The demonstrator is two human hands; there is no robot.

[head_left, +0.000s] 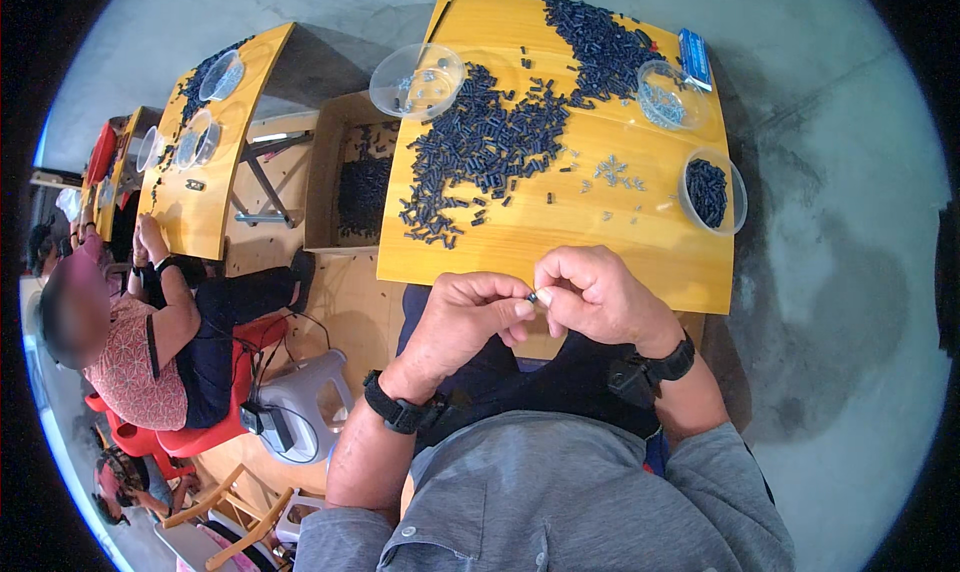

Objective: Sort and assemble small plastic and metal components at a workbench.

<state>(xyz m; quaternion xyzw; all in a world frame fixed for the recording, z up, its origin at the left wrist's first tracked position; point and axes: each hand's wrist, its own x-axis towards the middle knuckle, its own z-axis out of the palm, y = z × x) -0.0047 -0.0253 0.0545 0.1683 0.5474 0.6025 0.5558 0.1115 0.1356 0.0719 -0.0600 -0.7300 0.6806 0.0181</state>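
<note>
Over the near edge of the yellow table (640, 262), my left hand (455, 317) pinches a small black cylindrical part (532, 297) between thumb and finger. My right hand (603, 297) meets it there, its thumb and finger closed at the part's end; whatever they hold is too small to make out. Beyond the hands spreads a pile of similar black parts (490, 137), joined to another pile (600, 47) farther back. Small silvery metal pieces (615, 175) lie scattered to its right. A clear tub (735, 212) at the right edge contains black parts.
Two more clear tubs, one at the back left (385, 67) and one at the right (682, 77), hold small light pieces. A blue box (694, 60) lies behind. Left of the table stands a cardboard box (322, 197); a co-worker (140, 372) sits at another yellow table (215, 187).
</note>
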